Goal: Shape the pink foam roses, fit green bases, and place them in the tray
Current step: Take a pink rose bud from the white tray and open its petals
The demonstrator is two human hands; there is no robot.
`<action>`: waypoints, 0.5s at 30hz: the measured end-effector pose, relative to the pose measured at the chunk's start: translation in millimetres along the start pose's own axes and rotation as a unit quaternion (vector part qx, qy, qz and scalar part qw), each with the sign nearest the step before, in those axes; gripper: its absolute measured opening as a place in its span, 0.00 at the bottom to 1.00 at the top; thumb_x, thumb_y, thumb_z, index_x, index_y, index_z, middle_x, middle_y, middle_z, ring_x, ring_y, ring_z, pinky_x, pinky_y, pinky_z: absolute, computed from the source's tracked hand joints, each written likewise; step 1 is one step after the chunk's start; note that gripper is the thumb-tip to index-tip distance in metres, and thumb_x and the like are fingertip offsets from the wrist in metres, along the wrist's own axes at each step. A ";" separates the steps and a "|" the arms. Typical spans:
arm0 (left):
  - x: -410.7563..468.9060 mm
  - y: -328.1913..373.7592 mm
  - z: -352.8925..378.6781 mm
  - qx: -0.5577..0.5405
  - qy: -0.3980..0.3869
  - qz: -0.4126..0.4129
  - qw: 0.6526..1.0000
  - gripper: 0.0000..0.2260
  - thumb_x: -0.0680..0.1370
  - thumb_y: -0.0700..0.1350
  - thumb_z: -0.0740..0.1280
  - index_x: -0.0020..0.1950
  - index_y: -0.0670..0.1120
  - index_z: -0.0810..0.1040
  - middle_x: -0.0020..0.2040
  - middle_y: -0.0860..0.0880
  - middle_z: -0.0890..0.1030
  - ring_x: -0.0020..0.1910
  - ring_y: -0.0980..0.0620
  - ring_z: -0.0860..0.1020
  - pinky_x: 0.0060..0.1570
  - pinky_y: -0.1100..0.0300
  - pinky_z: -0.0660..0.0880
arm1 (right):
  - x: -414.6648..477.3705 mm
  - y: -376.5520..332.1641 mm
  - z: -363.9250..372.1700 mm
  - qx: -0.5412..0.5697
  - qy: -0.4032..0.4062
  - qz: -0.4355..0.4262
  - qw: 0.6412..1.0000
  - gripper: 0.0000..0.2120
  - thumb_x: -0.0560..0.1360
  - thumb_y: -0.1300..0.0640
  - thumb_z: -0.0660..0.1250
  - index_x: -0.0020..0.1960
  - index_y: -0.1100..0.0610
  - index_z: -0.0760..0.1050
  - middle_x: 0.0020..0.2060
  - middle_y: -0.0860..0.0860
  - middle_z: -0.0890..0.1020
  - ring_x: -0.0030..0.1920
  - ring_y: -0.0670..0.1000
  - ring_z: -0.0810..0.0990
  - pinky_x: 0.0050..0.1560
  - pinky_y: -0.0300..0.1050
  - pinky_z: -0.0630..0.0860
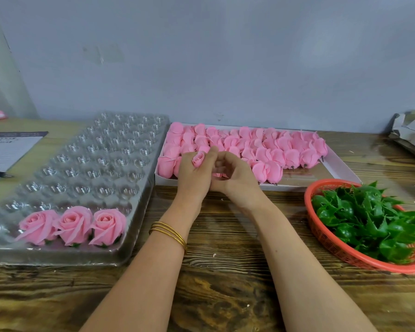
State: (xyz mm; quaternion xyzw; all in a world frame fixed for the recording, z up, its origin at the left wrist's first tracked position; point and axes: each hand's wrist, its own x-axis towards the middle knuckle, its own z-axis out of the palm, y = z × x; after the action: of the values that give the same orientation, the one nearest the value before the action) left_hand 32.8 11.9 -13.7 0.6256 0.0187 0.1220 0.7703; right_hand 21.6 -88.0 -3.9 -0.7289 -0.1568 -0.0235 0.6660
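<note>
Fingers of the left hand (193, 174) gripped a closed rose (198, 159), those of the right hand (237, 176) curled beside it, hold unclear; petals warranted gentle, even outward easing.

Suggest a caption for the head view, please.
Left hand holds a pink foam rose bud; three finished roses sit in the clear plastic tray.

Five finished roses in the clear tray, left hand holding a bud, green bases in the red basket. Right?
Not five: the head view shows three finished roses in the clear tray. The rest holds: the left hand holds a bud and the green bases lie in the red basket.
</note>
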 end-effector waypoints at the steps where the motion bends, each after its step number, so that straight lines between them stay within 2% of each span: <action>1: -0.5 0.2 0.4 -0.007 0.000 -0.011 1.000 0.19 0.66 0.62 0.72 0.46 0.48 0.83 0.41 0.44 0.85 0.44 0.44 0.85 0.51 0.40 0.81 | -0.1 -0.2 -0.1 -0.003 0.002 -0.002 1.000 0.21 0.66 0.74 0.74 0.53 0.57 0.75 0.44 0.52 0.80 0.45 0.48 0.78 0.48 0.38 0.78; 2: -0.4 0.1 0.5 -0.009 0.000 -0.019 1.000 0.27 0.64 0.63 0.72 0.51 0.43 0.81 0.42 0.44 0.85 0.45 0.44 0.85 0.51 0.41 0.81 | 0.0 0.1 0.2 -0.005 0.005 -0.004 1.000 0.22 0.66 0.74 0.74 0.54 0.57 0.75 0.45 0.53 0.80 0.45 0.48 0.78 0.48 0.38 0.78; 4: 0.3 -1.0 0.2 -0.008 -0.003 -0.018 1.000 0.30 0.63 0.64 0.73 0.52 0.41 0.80 0.42 0.45 0.86 0.44 0.46 0.85 0.50 0.44 0.81 | 0.1 0.9 1.5 -0.007 0.011 -0.010 1.000 0.23 0.66 0.73 0.75 0.56 0.58 0.75 0.45 0.54 0.79 0.45 0.48 0.78 0.48 0.38 0.78; 5: 0.6 -1.1 -0.7 -0.009 -0.004 -0.016 1.000 0.28 0.63 0.64 0.74 0.51 0.42 0.81 0.40 0.46 0.86 0.44 0.47 0.85 0.49 0.47 0.81 | 0.2 1.4 2.3 -0.006 0.014 -0.014 1.000 0.23 0.66 0.73 0.74 0.57 0.59 0.75 0.45 0.54 0.79 0.45 0.47 0.78 0.48 0.37 0.78; 8: 0.7 -1.4 -2.9 -0.008 -0.017 -0.002 1.000 0.15 0.67 0.61 0.75 0.40 0.49 0.84 0.37 0.47 0.85 0.42 0.48 0.84 0.43 0.52 0.81 | 1.2 2.8 1.9 0.006 0.013 -0.013 1.000 0.21 0.67 0.74 0.73 0.56 0.60 0.74 0.44 0.55 0.79 0.43 0.47 0.79 0.49 0.42 0.78; 11: 0.0 -0.8 -3.4 -0.015 -0.017 0.007 1.000 0.10 0.74 0.52 0.75 0.40 0.46 0.83 0.37 0.45 0.83 0.39 0.49 0.83 0.43 0.51 0.80 | 1.6 2.8 0.1 0.014 0.001 -0.010 1.000 0.20 0.67 0.74 0.73 0.55 0.60 0.74 0.43 0.54 0.80 0.45 0.50 0.80 0.51 0.49 0.78; 14: -0.8 1.4 -3.3 -0.013 -0.021 0.006 1.000 0.10 0.76 0.48 0.73 0.43 0.41 0.82 0.34 0.47 0.82 0.35 0.53 0.81 0.36 0.57 0.78 | 0.3 2.3 -0.5 0.015 -0.020 -0.007 1.000 0.19 0.69 0.74 0.71 0.55 0.58 0.74 0.40 0.42 0.83 0.46 0.44 0.82 0.49 0.39 0.78; 15: -1.6 2.9 -3.4 -0.012 -0.026 0.005 1.000 0.09 0.75 0.47 0.73 0.43 0.41 0.82 0.34 0.47 0.81 0.35 0.54 0.81 0.35 0.59 0.78 | -0.2 1.7 -0.4 0.014 -0.025 -0.004 1.000 0.19 0.70 0.74 0.71 0.56 0.59 0.74 0.41 0.41 0.83 0.47 0.42 0.82 0.49 0.38 0.78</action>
State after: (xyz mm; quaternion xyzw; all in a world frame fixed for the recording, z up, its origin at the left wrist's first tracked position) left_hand 30.1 15.4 -11.8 0.6191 -0.0062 0.1097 0.7776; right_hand 22.0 -88.5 -5.6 -0.7192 -0.1768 -0.0060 0.6719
